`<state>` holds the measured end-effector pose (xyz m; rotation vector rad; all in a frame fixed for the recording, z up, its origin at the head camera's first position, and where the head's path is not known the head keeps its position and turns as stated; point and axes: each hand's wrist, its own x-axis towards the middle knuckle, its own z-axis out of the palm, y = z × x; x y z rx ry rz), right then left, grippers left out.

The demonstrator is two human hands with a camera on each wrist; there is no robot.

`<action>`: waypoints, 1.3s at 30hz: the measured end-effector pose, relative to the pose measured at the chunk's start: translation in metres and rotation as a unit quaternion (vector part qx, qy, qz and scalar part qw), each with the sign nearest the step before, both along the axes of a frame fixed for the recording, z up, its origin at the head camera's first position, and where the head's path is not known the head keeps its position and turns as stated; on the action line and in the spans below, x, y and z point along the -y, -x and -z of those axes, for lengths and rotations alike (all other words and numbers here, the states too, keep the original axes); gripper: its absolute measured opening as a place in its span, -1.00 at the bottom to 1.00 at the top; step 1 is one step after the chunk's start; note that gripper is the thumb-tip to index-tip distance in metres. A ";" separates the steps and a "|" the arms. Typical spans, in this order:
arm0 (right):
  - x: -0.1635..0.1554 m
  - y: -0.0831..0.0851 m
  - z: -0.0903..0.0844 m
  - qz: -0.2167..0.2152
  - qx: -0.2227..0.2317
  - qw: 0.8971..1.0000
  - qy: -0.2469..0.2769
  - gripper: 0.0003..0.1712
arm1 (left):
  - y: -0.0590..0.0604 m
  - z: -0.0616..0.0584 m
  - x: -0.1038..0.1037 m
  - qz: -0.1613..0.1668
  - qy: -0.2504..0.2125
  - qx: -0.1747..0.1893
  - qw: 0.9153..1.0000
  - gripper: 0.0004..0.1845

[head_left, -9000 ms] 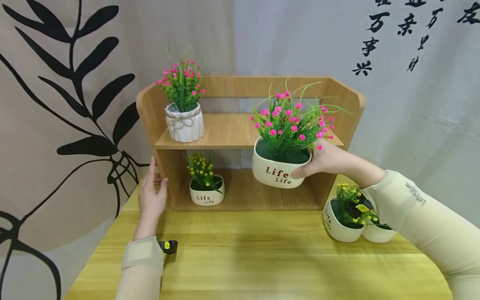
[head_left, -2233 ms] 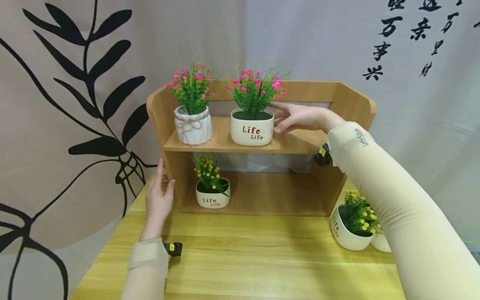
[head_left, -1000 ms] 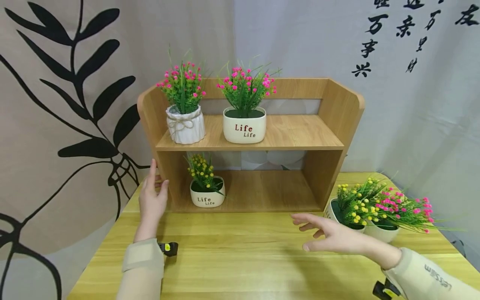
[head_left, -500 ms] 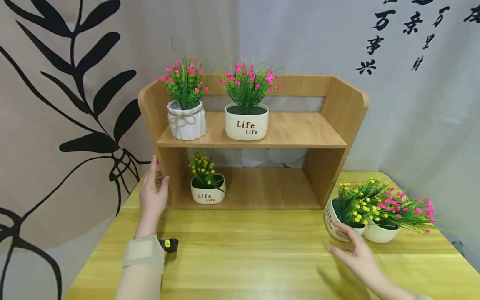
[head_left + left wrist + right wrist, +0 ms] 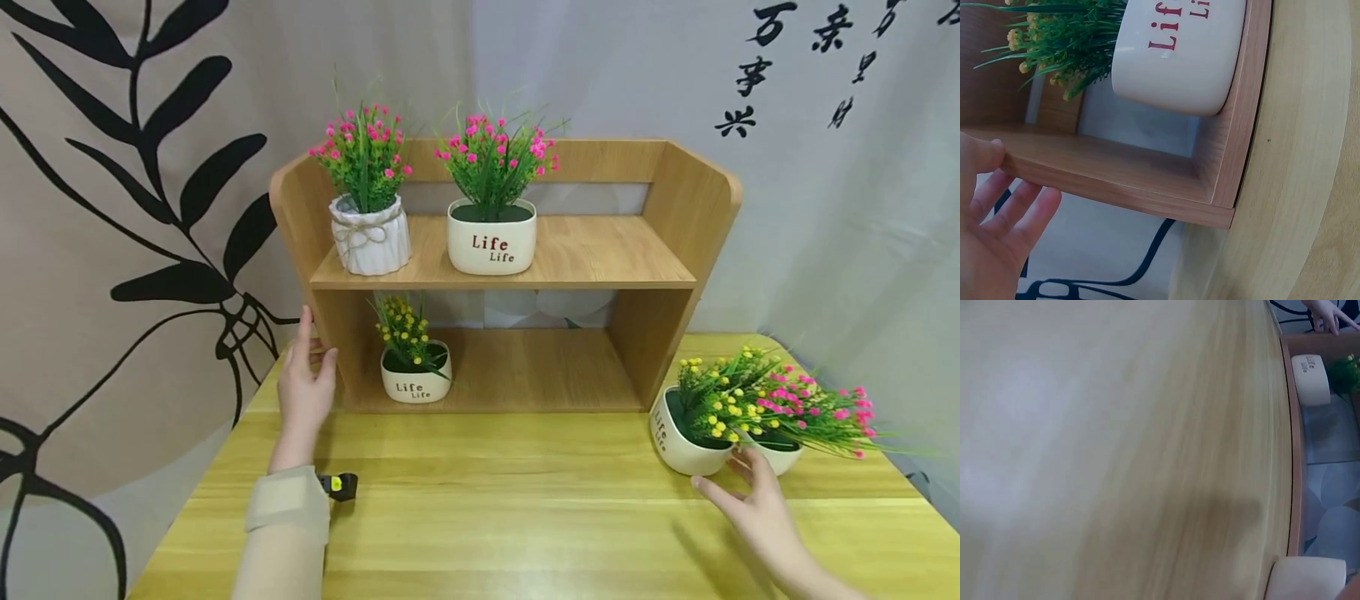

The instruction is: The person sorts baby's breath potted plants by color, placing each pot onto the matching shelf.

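Note:
My left hand [image 5: 306, 392] holds the left side panel of a two-tier wooden shelf [image 5: 600, 252]; in the left wrist view its thumb lies over the panel's edge and the fingers [image 5: 1040, 215] lie along the outer side. At the right, my right hand [image 5: 765, 518] has thumb and fingers spread at a white oval pot of yellow flowers [image 5: 686, 450]. Its fingertips are near the gap between that pot and a pot of pink flowers [image 5: 783, 458] behind it. Whether they touch either pot is unclear. The right wrist view shows a white pot [image 5: 1307, 580] at the bottom edge.
On the upper shelf stand a ribbed white pot with twine [image 5: 371, 242] and an oval "Life" pot [image 5: 491, 246], both with pink flowers. A small yellow-flowered pot [image 5: 416, 379] sits at the lower left. The shelf stands on a wooden table [image 5: 510, 492] before a printed curtain [image 5: 570, 67].
The right hand set the pink-flowered "Life" pot on the upper shelf, let go, and moved down right to the table pots. The left hand stays at the shelf's side.

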<state>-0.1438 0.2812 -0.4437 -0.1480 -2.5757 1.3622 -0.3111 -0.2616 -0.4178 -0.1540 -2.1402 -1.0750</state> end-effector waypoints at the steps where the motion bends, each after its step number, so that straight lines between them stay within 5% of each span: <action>1: -0.001 0.003 -0.001 -0.001 0.008 1.000 -0.002 -0.02 | 0.000 0.001 0.000 0.000 0.000 0.001 1.000 -0.15; 11: -0.004 0.029 0.002 0.023 0.073 0.997 -0.011 0.16 | -0.001 0.005 0.000 0.003 0.005 0.002 1.000 -0.15; 15: -0.002 0.035 0.008 0.036 0.059 0.996 -0.051 0.16 | -0.002 0.006 -0.002 0.005 0.010 0.007 1.000 -0.15; 20: -0.001 0.040 0.013 0.049 0.043 0.997 -0.045 0.17 | -0.004 0.005 -0.003 0.007 0.007 0.012 1.000 -0.15; 26: -0.003 0.051 0.021 0.041 -0.025 0.999 -0.025 0.13 | -0.005 0.004 -0.004 0.007 0.007 0.008 1.000 -0.16; 39: -0.006 0.062 0.017 0.080 0.015 0.996 -0.049 0.11 | -0.005 0.000 0.002 0.003 0.006 0.010 1.000 -0.15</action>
